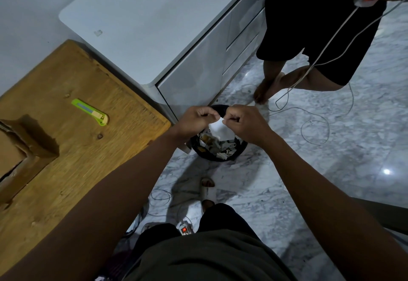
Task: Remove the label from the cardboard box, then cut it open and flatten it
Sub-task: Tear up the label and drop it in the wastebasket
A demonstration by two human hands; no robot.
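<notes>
A white label [219,128] hangs between my two hands above a black waste bin [217,148] on the floor. My left hand [196,120] pinches its upper left edge with curled fingers. My right hand [244,124] pinches the upper right edge. The cardboard box [21,148] lies at the far left on the wooden table [72,166], partly out of frame. A green utility knife [91,112] rests on the table beside the box, away from both hands.
The bin holds several paper scraps. A white cabinet [154,37] stands behind the table. Another person [309,37] stands at the upper right holding a device with a red light; white cables [313,126] trail over the marble floor. A power strip [184,228] lies by my feet.
</notes>
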